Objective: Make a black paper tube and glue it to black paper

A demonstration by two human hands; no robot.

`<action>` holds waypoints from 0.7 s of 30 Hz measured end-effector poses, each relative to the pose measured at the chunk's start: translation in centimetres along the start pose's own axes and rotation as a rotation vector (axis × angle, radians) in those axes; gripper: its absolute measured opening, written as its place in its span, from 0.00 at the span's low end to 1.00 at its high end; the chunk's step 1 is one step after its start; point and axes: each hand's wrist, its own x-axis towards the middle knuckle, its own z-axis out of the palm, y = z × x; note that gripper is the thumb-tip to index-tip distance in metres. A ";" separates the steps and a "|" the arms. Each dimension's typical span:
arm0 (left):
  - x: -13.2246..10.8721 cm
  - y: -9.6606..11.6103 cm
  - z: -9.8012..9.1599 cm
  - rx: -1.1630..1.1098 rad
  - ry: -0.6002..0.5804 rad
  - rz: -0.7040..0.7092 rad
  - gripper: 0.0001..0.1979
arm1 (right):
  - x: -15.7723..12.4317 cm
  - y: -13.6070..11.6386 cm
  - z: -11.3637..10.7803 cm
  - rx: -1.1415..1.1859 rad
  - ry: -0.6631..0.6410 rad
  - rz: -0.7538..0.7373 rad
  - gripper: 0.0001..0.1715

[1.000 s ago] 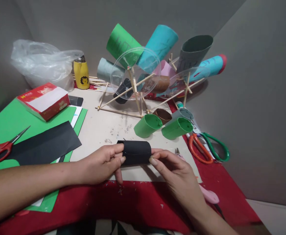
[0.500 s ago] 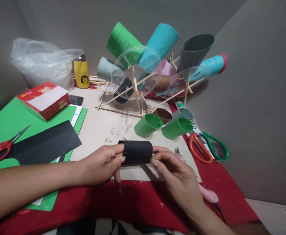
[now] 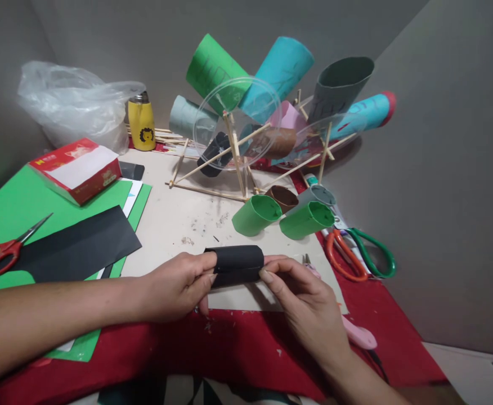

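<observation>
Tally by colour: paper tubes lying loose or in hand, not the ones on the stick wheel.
green tubes: 2
brown tube: 1
grey tube: 1
black tube, in hand: 1
total: 5

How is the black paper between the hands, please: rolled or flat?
Rolled: the black paper forms a short tube on its side, the left hand pinching one end and the right hand the other.
</observation>
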 end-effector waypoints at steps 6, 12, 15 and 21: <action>0.0 -0.2 0.1 0.040 0.007 0.029 0.09 | 0.2 -0.4 0.0 -0.011 -0.003 0.019 0.08; 0.0 -0.2 0.1 0.084 -0.005 0.039 0.10 | 0.3 -0.7 0.0 -0.027 0.004 0.004 0.09; 0.0 -0.2 0.1 0.103 -0.018 0.029 0.11 | 0.2 -0.6 0.0 -0.027 0.009 -0.005 0.09; -0.1 0.1 0.0 0.117 -0.036 0.001 0.12 | 0.1 -0.5 0.1 -0.032 0.032 -0.019 0.08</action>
